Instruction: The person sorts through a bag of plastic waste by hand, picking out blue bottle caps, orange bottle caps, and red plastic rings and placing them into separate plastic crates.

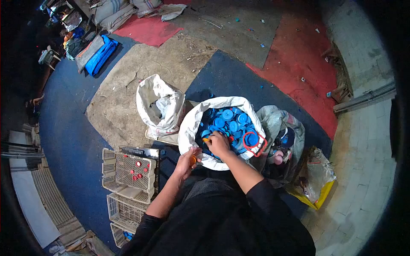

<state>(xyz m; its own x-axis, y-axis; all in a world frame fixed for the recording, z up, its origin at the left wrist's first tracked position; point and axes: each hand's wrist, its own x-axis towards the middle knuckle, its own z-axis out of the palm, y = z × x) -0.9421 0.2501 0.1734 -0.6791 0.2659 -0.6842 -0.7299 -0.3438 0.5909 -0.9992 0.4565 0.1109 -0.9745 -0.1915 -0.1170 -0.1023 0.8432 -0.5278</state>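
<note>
A white woven sack [190, 128] with a rolled-down rim stands in front of me, full of blue plastic caps [234, 126]. My right hand [218, 146] reaches into it, fingers bent around a small orange-yellow cap [206, 140] that lies among the blue ones. Close to the sack's near left rim, my left hand [184, 164] is closed on an orange cap [193, 160]. A red ring-shaped piece [261, 149] lies at the right side of the sack's mouth, beside a large blue lid [250, 138].
Another white sack [145, 98] stands at the left. To the right are a greyish sack [294, 123] with mixed caps and a yellow-edged bag [318, 170]. Cream crates [110, 170], one with several red caps [139, 164], sit at the lower left. A folded blue tarp [100, 57] lies farther off.
</note>
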